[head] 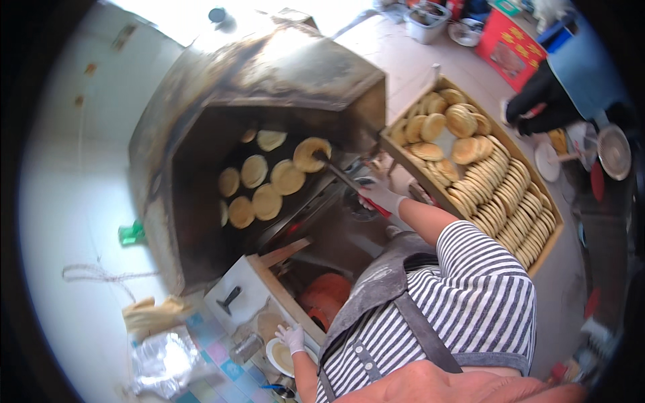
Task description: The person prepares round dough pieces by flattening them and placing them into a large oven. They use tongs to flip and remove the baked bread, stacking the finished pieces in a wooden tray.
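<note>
My right hand (381,196), in a white glove, grips the red handle of a long metal spatula (342,176). The spatula's dark tip lies over a round flatbread (304,156) at the right of the oven's dark baking surface. Several more flatbreads (267,201) lie there, some browned, others paler. At the lower left is my gloved left hand (291,337), fingers apart, over the rim of a white bowl (280,356) of pale contents. Whether it grips the bowl is unclear. Beside it are a clear glass container (247,347) and a black-handled scraper (230,299) on a white board.
The metal oven hood (302,65) surrounds the baking surface. At right, a wooden tray (546,242) holds stacked flatbreads (504,196). Crumpled foil (164,360) lies at lower left. An orange-red round object (326,294) sits below the board. A person's dark sleeve (549,101) shows at upper right.
</note>
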The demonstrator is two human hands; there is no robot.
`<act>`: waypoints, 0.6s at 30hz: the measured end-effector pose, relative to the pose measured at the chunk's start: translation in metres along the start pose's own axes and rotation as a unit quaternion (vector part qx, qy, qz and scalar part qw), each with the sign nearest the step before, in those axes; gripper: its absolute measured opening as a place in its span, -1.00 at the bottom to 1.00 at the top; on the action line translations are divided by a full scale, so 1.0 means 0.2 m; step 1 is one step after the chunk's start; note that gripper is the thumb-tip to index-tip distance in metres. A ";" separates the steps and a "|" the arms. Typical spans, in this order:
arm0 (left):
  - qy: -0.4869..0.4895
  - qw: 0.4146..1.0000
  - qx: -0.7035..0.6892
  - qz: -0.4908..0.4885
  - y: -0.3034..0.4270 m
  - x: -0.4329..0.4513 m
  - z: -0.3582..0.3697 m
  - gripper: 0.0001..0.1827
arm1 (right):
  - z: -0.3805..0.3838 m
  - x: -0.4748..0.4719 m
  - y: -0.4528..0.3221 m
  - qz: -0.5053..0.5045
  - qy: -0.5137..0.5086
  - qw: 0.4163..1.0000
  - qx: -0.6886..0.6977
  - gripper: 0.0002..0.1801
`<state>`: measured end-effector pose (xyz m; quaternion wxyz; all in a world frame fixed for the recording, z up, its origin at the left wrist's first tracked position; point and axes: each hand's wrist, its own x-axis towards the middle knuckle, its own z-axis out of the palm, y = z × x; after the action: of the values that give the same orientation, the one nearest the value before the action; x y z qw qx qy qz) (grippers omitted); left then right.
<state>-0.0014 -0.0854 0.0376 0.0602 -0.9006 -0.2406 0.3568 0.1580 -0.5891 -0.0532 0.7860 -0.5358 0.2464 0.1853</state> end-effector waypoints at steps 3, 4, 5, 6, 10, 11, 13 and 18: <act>-0.025 0.999 0.045 0.006 -0.02 0.03 0.02 -0.31 | -0.30 -0.55 -0.06 0.004 -0.012 0.992 -0.127 -0.77; -0.014 0.999 0.041 0.013 -0.05 0.07 0.05 -0.31 | -0.42 -0.72 -0.09 0.022 0.003 0.984 -0.176 -0.77; -0.003 0.999 0.039 0.021 -0.05 0.11 0.07 -0.31 | -0.58 -0.85 -0.04 0.046 0.012 0.992 -0.116 -0.77; -0.001 0.999 0.042 0.027 -0.04 0.11 0.06 -0.31 | -0.68 -1.00 -0.07 0.037 0.039 0.993 -0.104 -0.72; -0.025 0.996 0.083 0.017 -0.06 0.21 0.10 -0.26 | -1.16 -1.25 -0.13 -0.056 0.260 0.923 -0.279 -0.61; -0.018 0.998 0.066 0.016 -0.01 0.19 0.06 -0.26 | -1.34 -1.24 -0.09 -0.148 0.317 0.832 -0.429 -0.58; -0.012 0.999 0.040 0.004 0.03 0.09 -0.04 -0.26 | -1.27 -1.26 -0.37 0.040 0.369 0.771 -0.517 -0.63; -0.018 0.997 0.067 0.016 -0.09 0.21 0.07 -0.30 | -1.51 -0.94 -0.30 0.164 0.354 0.755 -0.527 -0.70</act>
<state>0.0092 -0.0513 0.0068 0.1109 -0.8918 -0.2028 0.3889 -0.0182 -0.8984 0.0106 0.1937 -0.8439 0.4548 0.2084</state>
